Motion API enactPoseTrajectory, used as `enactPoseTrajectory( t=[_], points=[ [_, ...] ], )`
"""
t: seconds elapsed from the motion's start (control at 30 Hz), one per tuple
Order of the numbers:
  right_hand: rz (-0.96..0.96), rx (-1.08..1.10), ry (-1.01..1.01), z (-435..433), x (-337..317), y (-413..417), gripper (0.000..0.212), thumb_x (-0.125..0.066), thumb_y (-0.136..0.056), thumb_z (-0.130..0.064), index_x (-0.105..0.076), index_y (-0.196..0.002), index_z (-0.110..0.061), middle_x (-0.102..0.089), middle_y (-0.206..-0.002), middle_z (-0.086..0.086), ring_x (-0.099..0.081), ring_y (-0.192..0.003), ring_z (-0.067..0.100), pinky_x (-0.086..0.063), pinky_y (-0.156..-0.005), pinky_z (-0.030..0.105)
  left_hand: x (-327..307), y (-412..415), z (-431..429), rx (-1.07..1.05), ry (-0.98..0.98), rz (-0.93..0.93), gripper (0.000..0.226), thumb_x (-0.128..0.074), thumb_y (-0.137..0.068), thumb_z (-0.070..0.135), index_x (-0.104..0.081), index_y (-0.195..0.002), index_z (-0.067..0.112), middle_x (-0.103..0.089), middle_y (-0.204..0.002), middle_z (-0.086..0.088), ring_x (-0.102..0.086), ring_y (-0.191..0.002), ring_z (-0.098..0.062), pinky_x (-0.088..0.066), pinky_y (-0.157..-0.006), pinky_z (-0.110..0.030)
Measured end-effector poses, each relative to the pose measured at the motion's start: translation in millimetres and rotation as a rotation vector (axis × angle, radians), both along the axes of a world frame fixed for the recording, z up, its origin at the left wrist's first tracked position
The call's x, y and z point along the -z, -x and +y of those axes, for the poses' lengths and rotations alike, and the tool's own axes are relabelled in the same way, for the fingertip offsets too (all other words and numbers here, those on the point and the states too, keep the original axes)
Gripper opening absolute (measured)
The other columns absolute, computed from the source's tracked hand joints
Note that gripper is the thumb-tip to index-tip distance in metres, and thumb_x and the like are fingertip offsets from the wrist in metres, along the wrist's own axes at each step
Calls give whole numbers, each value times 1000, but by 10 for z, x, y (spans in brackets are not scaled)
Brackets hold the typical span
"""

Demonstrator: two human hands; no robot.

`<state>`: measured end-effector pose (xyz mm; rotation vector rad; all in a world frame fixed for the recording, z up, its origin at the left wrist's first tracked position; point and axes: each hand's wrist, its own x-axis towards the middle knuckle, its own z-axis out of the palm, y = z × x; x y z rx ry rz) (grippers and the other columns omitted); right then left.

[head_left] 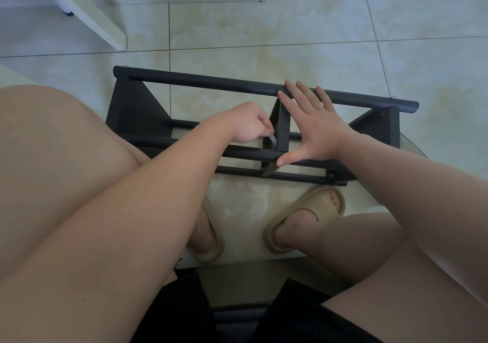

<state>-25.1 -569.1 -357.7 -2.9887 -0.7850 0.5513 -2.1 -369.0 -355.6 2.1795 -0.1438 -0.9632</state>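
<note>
A black metal rack frame of round bars and flat side panels lies on the tiled floor in front of my knees. My left hand pinches a small silvery tool whose tip meets the frame's upright middle panel. My right hand lies flat on the frame with straight spread fingers, fingertips on the far top bar and thumb on a nearer bar.
My feet in beige slippers stand on the floor just this side of the frame. A white furniture leg slants across the upper left. The cream floor tiles stretch beyond the frame.
</note>
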Motion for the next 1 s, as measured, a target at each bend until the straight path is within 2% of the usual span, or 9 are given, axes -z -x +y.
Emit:
enactPoseTrajectory(
  t=[0.1,0.23,0.33,0.43,0.6,0.8,1.0],
  points=[
    [0,-5,14,4,4,-11,147,-37,-52,-105,7,-162,-18,19,-169,5,18,-155,24,9,-125,51,69,58,-62,-225,116,149,13,-63,-94,20,-69,-84,24,-71,-98,1,-66,-94,-12,-54,-82,-33],
    [-1,-3,8,3,9,-2,148,-37,-51,-105,7,-162,-18,19,-169,5,18,-155,24,10,-125,50,116,79,-99,-413,143,211,8,-64,-96,23,-67,-100,18,-73,-91,0,-71,-86,-11,-56,-77,-31],
    [0,0,2,-1,6,-5,147,-37,-52,-105,7,-162,-18,18,-169,5,18,-155,23,11,-125,50,101,91,-115,-499,155,156,3,-68,-92,19,-67,-92,22,-73,-84,2,-70,-77,-8,-55,-71,-25],
    [-4,-2,2,1,11,-6,147,-37,-52,-105,6,-162,-18,18,-169,5,18,-155,23,11,-125,50,71,113,-144,-541,165,99,12,-70,-91,17,-66,-83,25,-72,-80,4,-66,-62,-1,-46,-53,-15],
    [-5,-3,1,0,16,-6,148,-34,-51,-106,6,-162,-18,18,-169,5,17,-155,24,10,-125,50,40,122,-174,-586,167,92,9,-68,-92,18,-67,-85,24,-75,-91,0,-67,-71,-8,-44,-60,-22],
    [-8,-3,-1,0,24,-4,149,-33,-50,-107,6,-162,-18,17,-169,5,16,-156,24,10,-125,50,9,126,-149,-572,182,153,7,-66,-94,20,-68,-89,24,-75,-81,7,-69,-78,-7,-48,-65,-24],
    [-10,-3,-4,-7,25,-7,148,-33,-50,-107,5,-162,-18,17,-169,5,17,-155,24,9,-125,51,-9,128,-140,-556,182,171,10,-65,-95,20,-68,-87,25,-74,-79,7,-68,-75,-5,-49,-63,-22]
  ],
)
